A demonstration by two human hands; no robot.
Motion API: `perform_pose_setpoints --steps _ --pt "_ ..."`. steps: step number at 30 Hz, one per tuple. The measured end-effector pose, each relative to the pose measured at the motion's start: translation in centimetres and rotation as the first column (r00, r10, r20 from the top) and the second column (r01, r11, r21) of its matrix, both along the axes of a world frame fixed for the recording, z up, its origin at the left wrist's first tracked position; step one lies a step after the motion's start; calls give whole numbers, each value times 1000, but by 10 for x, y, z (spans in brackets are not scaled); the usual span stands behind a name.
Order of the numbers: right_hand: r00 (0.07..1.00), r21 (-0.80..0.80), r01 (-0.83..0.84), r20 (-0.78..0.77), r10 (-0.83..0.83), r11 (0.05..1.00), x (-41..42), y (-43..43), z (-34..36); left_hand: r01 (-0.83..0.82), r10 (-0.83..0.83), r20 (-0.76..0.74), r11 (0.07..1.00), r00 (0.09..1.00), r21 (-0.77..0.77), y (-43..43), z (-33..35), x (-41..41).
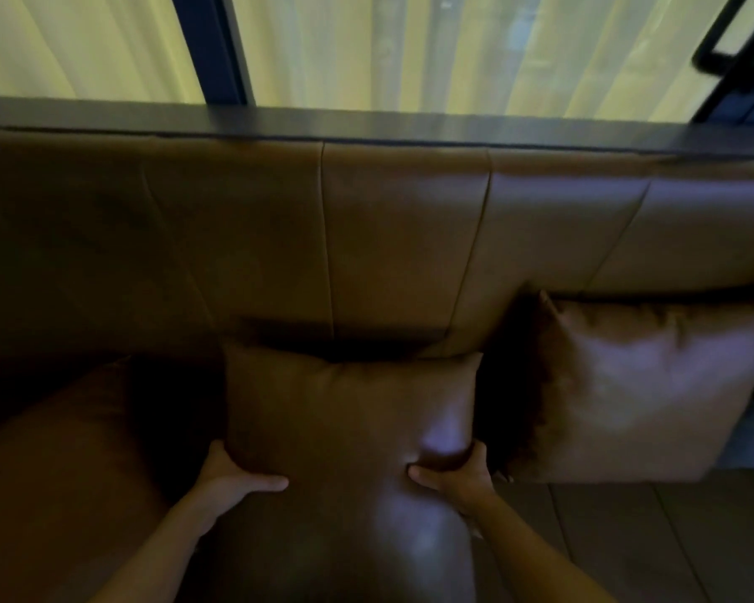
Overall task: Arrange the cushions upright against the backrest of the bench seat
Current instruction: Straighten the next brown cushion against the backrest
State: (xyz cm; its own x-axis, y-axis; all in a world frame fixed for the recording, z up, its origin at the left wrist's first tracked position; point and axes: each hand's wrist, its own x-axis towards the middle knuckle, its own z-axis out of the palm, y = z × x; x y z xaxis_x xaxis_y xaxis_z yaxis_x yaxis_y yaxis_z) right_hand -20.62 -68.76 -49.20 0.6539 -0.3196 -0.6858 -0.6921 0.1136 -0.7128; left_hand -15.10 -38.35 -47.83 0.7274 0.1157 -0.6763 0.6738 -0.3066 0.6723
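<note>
Head cam was pretty dim, but the main thing was clear enough: a square brown leather cushion [345, 411] sat in the middle of the frame, held up in front of the backrest with its top edge just short of the padding, a dark shadowed gap between them. Whether its bottom edge actually touched the seat was hard to tell, it all blended into the same brown.

Both bare hands had it by the lower corners. The left hand [231, 474] was wrapped round the bottom left corner, thumb pressed flat across the front face, fingers curled behind out of sight. The right hand [458, 476] did the same on the bottom right corner, thumb dug into the leather enough to dimple it.

Just to the right, a second brown leather cushion [640, 389] stood leaning against the backrest, catching a lot more light, close to the held one but not touching it.

Behind both ran the tall brown leather backrest [401, 237] with vertical seams, and the matching bench seat [62, 472] stretched off lower left. A dark flat ledge [366, 121] capped the backrest, with pale yellowish sheer curtains [410, 50] hanging behind it and a dark window frame post [214, 45] cutting through them.
</note>
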Motion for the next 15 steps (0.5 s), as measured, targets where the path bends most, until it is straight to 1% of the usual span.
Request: perform_pose_setpoints --steps 2,4,6,8,11,15 --pt "998 -22 1 66 1 1000 4 -10 13 7 -7 47 1000 999 -11 -11 6 6" --pt "991 -87 -22 128 33 996 10 -23 24 11 -10 113 1000 994 -13 -25 10 15" --pt "989 -162 -43 136 66 986 19 -37 36 19 -15 186 1000 982 -16 -40 10 24" --pt "985 -205 -45 156 78 978 32 -51 40 13 -8 245 1000 970 -21 -53 7 35" --pt "987 -199 -62 135 90 978 50 -67 39 12 0 248 999 969 -45 -68 2 48" --pt "988 -188 -91 104 112 978 57 -74 33 26 -20 212 999 977 -26 -69 3 55"
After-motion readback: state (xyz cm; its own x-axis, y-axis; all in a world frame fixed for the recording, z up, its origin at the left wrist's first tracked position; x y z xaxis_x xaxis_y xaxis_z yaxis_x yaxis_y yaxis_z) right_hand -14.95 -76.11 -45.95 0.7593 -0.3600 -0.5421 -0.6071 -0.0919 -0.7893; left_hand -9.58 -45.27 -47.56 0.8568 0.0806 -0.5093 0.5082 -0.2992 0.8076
